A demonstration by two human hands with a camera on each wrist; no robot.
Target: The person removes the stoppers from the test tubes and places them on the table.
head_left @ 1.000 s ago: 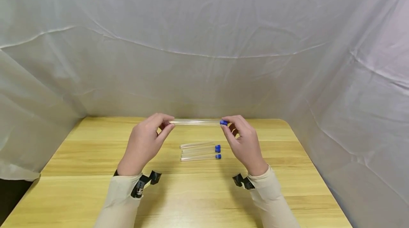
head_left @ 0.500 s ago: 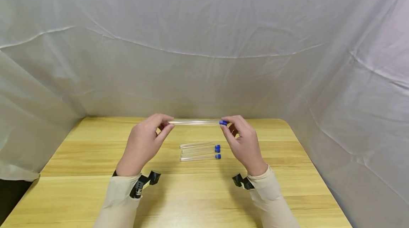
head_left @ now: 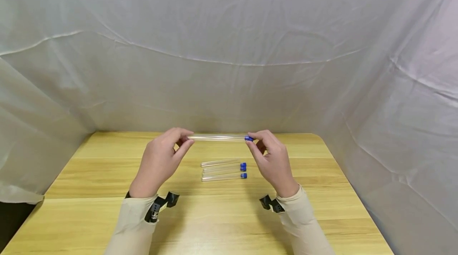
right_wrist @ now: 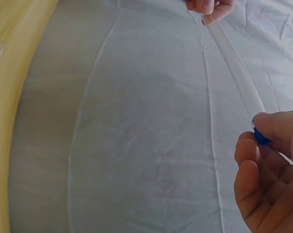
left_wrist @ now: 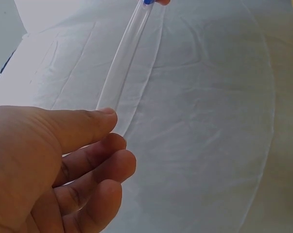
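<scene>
1. Clear tube (head_left: 218,138) with a blue cap (head_left: 249,138), held level above the table (head_left: 89,175), strung between the two hands near the far edge.
2. Probably light, stiff and brittle (glass or hard plastic, cannot tell which); smooth wall, so likely slippery under a loose pinch. Best taken at the two ends, as now, never squeezed or bent at the middle.
3. Left hand (head_left: 160,162) pinching the closed round end between thumb and forefinger, the other fingers curled loosely below; seen from the left wrist, tube (left_wrist: 124,63) running away from the thumb tip toward the far hand.
4. Right hand (head_left: 272,159) pinching the blue cap between thumb and fingertips; from the right wrist, cap (right_wrist: 261,136) half hidden behind the fingers (right_wrist: 253,160).
5. Nearer than the held tube and between the hands, three more tubes (head_left: 223,169) lying side by side on the table, two with blue caps toward the right hand, the farthest apparently uncapped.
6. Beyond and around both hands, white sheet (head_left: 229,48) hung as backdrop and side walls.
</scene>
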